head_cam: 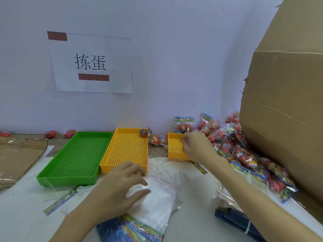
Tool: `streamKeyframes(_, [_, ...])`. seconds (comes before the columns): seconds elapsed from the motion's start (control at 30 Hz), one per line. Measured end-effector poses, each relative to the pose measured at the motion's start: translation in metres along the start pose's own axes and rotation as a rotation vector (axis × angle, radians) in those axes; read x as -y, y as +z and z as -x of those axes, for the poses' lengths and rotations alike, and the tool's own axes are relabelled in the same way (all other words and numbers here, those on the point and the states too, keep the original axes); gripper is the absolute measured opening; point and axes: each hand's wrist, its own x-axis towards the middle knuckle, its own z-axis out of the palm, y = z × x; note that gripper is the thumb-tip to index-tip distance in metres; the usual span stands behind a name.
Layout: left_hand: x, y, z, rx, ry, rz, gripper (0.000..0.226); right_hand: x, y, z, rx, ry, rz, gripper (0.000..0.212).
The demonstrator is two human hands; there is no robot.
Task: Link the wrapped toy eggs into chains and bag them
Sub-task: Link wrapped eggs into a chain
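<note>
Bagged eggs (244,152): large heap, right. Trays (125,149): nearly bare, one egg (143,133) left. Left hand (120,186) loose on clear bags (157,194); right hand (197,147) curled, contents unclear.

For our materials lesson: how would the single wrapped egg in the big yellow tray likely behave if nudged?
The wrapped egg looks rounded, so it would probably roll across the yellow tray. The raised rim should stop it. Its shiny wrapper may feel slippery.

Paper sign (92,63) on wall; cardboard box (286,105) at right.
</note>
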Motion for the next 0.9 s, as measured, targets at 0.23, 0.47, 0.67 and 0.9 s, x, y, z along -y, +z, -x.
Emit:
streamKeyframes(0.23, [-0.005,0.008,0.0,0.271,-0.04,-0.018,0.065,0.034,0.04,0.058,-0.073,0.013,-0.321,0.022])
streamKeyframes(0.47, [-0.002,0.007,-0.002,0.163,-0.076,0.062,0.03,0.029,0.05,0.075,-0.113,-0.002,-0.568,0.021])
streamKeyframes(0.67, [-0.008,0.01,-0.004,-0.095,-0.117,0.158,0.03,0.028,0.048,0.078,-0.067,0.046,-0.638,0.019])
streamKeyframes(0.9, [-0.017,-0.002,-0.013,-0.39,-0.533,0.831,0.024,0.042,0.034,0.08,0.199,0.138,-1.207,0.061])
